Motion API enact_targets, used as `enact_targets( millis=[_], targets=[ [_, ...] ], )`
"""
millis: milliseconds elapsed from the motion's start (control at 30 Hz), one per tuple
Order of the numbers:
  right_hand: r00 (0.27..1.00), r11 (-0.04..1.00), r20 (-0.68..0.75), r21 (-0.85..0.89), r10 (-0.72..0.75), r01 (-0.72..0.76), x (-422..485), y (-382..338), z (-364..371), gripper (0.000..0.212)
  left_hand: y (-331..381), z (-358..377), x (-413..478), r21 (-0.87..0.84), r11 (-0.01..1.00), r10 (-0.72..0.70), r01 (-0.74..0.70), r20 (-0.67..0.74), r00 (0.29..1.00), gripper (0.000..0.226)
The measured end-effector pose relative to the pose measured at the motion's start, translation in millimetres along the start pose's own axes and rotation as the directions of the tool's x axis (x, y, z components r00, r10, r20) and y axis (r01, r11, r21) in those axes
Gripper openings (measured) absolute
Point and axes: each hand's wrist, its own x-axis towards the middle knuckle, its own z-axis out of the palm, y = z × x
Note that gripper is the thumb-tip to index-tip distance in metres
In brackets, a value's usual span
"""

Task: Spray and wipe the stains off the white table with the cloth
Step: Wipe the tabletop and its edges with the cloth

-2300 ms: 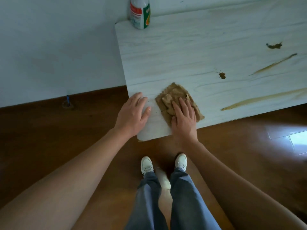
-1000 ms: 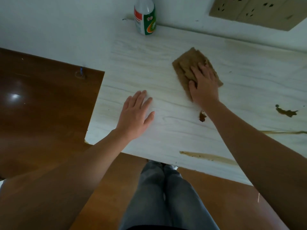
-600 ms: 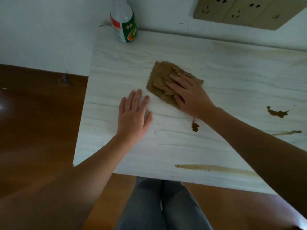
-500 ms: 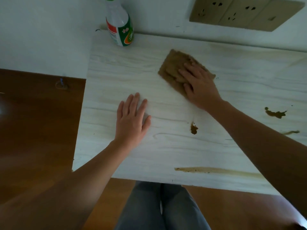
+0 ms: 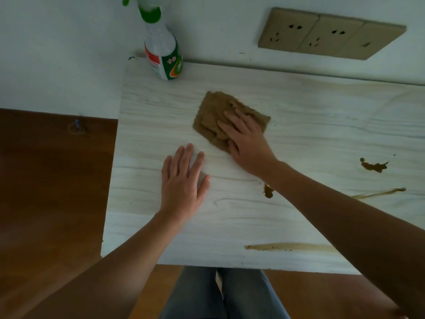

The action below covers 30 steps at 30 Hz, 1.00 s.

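A brown cloth [image 5: 212, 115] lies flat on the white table [image 5: 149, 125], left of centre. My right hand [image 5: 247, 140] presses down on the cloth's near right part, fingers spread over it. My left hand [image 5: 182, 183] rests flat and open on the bare tabletop, just in front and left of the cloth. A spray bottle [image 5: 164, 54] with a green nozzle stands at the table's far left corner against the wall. Brown stains remain: a small blot [image 5: 268, 191] by my right forearm, a splotch [image 5: 373, 166] at right, a thin streak [image 5: 379, 193], and a long smear [image 5: 287, 247] near the front edge.
A beige row of wall sockets [image 5: 328, 33] sits above the table's back edge. Dark wooden floor [image 5: 50, 180] lies left of the table and below its front edge. My legs in grey trousers [image 5: 220, 293] stand at the front edge.
My right hand has been sliding the cloth around the table's left half, from the near corner to the back and now slightly nearer and left. The left hand stays flat.
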Motion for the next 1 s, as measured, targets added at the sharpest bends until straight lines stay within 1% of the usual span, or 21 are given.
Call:
enact_targets(
  millis=[67,100,133,200,233,300,367,400,433,467,533,567,600,667,700,733,800,867,933,1000],
  targets=[
    [0.993,0.992,0.051,-0.053,-0.110,0.113,3,16,-8,0.053,0,1,0,0.005,1.000,-0.002,0.002,0.005,1.000,0.059],
    [0.991,0.989,0.047,-0.079,-0.122,0.125,7,28,-11,0.054,-1,1,0,0.005,1.000,-0.003,0.003,0.006,1.000,0.059],
    [0.996,0.991,0.024,-0.096,-0.089,0.091,11,41,-15,0.054,-1,2,0,0.004,1.000,-0.004,0.003,0.007,1.000,0.059],
    [0.996,0.993,-0.054,-0.081,0.078,-0.082,19,64,-25,0.053,-1,2,0,0.002,1.000,-0.004,0.004,0.013,1.000,0.059],
    [0.978,0.980,-0.102,-0.057,0.184,-0.191,22,72,-29,0.052,-1,1,0,0.001,1.000,-0.006,0.006,0.018,1.000,0.059],
    [0.904,0.920,-0.179,0.034,0.389,-0.390,29,76,-31,0.051,-1,1,0,-0.001,1.000,-0.013,0.013,0.030,0.999,0.059],
    [0.831,0.859,-0.216,0.114,0.512,-0.499,39,64,-26,0.052,-2,1,0,0.004,1.000,-0.021,0.021,0.037,0.999,0.059],
    [0.814,0.843,-0.222,0.133,0.537,-0.521,43,54,-22,0.053,-2,1,0,0.004,1.000,-0.023,0.023,0.039,0.999,0.059],
    [0.822,0.851,-0.218,0.134,0.526,-0.509,44,43,-18,0.053,-1,1,0,0.003,1.000,-0.025,0.025,0.036,0.999,0.059],
    [0.860,0.884,-0.207,0.123,0.467,-0.451,41,31,-12,0.053,-1,1,1,0.004,1.000,-0.028,0.028,0.033,0.999,0.060],
    [0.955,0.969,-0.169,0.082,0.244,-0.233,27,11,-2,0.051,0,0,1,0.010,0.999,-0.032,0.032,0.034,0.999,0.060],
    [0.985,0.992,-0.129,0.067,0.115,-0.107,16,5,2,0.050,1,0,1,0.013,0.999,-0.031,0.031,0.034,0.999,0.060],
    [0.997,0.998,-0.075,0.058,-0.007,0.011,5,2,3,0.050,1,-1,1,0.016,0.999,-0.031,0.030,0.033,0.999,0.060],
    [0.978,0.979,0.040,0.025,-0.205,0.204,-11,13,-2,0.051,1,-1,1,0.029,0.999,-0.031,0.030,0.038,0.999,0.060],
    [0.966,0.969,0.072,-0.002,-0.248,0.249,-12,26,-7,0.051,1,-2,1,0.034,0.999,-0.029,0.028,0.041,0.999,0.060],
    [0.968,0.969,0.073,-0.026,-0.242,0.245,-11,40,-12,0.051,2,-2,1,0.038,0.999,-0.029,0.027,0.041,0.999,0.060],
    [0.992,0.991,-0.012,-0.040,-0.127,0.127,-1,71,-22,0.052,2,-2,2,0.041,0.999,-0.032,0.030,0.037,0.999,0.060],
    [0.994,0.998,-0.100,-0.033,0.048,-0.052,7,103,-34,0.054,4,-1,2,0.040,0.999,-0.034,0.033,0.033,0.999,0.059],
    [0.963,0.974,-0.150,-0.004,0.224,-0.227,10,126,-46,0.054,4,-1,2,0.042,0.999,-0.035,0.034,0.019,0.999,0.059],
    [0.920,0.936,-0.175,0.032,0.351,-0.351,9,140,-50,0.054,4,-2,1,0.051,0.998,-0.025,0.025,0.012,1.000,0.058]
  ],
)
